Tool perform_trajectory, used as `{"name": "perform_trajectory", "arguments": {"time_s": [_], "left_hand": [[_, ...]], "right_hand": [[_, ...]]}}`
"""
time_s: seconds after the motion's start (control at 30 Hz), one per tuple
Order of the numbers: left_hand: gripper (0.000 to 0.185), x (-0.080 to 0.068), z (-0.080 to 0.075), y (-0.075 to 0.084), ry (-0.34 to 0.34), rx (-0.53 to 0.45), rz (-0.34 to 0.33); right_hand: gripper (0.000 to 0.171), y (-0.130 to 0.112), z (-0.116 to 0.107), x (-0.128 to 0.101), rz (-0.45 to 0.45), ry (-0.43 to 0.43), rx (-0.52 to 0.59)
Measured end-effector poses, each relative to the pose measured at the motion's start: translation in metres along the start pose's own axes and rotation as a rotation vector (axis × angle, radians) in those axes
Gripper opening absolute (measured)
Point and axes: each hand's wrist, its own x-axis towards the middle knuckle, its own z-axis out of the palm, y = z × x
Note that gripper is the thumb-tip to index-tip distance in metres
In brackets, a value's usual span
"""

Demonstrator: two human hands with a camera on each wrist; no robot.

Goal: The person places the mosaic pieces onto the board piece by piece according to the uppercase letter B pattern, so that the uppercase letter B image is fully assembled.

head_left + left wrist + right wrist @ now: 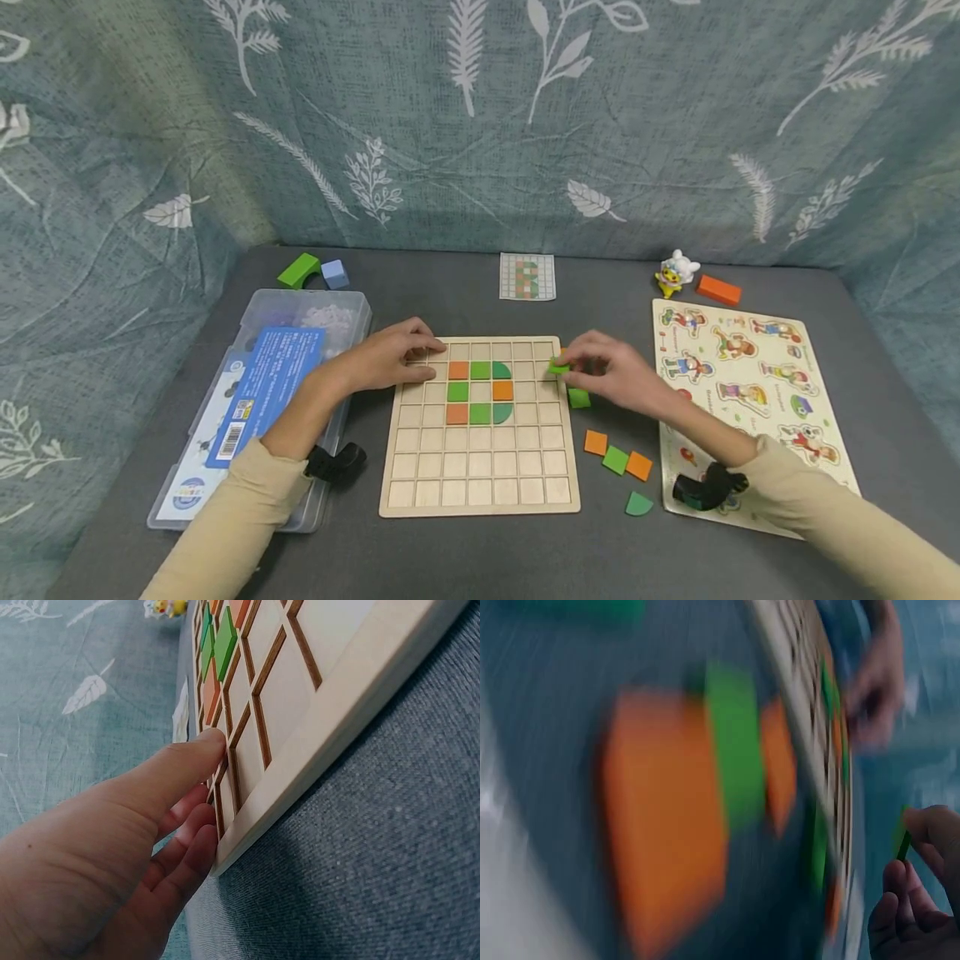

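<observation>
A wooden grid board (480, 475) lies on the grey table, its raised ribs marking off square cells. Orange and green square tiles (457, 392) and two dark green quarter-round tiles (502, 412) sit in its middle, around one bare cell. My left hand (393, 354) rests at the board's upper left corner, its thumb (202, 750) on the ribs in the left wrist view. My right hand (611, 371) pinches a green square tile (902, 841) between thumb and fingers, over the board's right edge. Below that hand lies another green tile (579, 398).
Right of the board lie loose orange (639, 466) and green tiles (615, 460) and a quarter-round tile (639, 503). A picture puzzle board (750, 350) lies farther right, a plastic case (258, 400) left. A printed pattern card (527, 277), toy figure (675, 272) and blocks (718, 289) stand behind.
</observation>
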Motion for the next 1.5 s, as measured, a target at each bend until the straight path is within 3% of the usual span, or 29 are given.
{"name": "perform_trajectory", "arguments": {"time_s": [0.17,0.27,0.47,0.73,1.13,1.37,1.5], "left_hand": [[0.039,0.001,-0.001,0.003,0.002,0.004,0.010],[0.038,0.002,-0.001,0.003,0.001,0.005,0.013],[0.038,0.005,0.000,0.002,0.003,0.017,0.009],[0.038,0.005,-0.001,0.001,0.001,0.026,0.000],[0.038,0.002,-0.002,0.001,-0.012,0.004,-0.004],[0.038,0.001,-0.003,0.001,-0.004,0.017,0.006],[0.038,0.000,-0.002,0.003,-0.002,0.023,0.008]], "right_hand": [[0.014,-0.040,0.046,0.009,-0.321,-0.136,-0.058],[0.012,-0.057,0.064,0.015,-0.401,-0.209,-0.137],[0.011,-0.071,0.081,0.023,-0.401,-0.258,-0.260],[0.010,-0.075,0.092,0.028,-0.404,-0.240,-0.365],[0.008,-0.079,0.096,0.032,-0.421,-0.253,-0.416],[0.012,-0.081,0.093,0.035,-0.457,-0.260,-0.508],[0.013,-0.074,0.082,0.033,-0.457,-0.224,-0.440]]}}
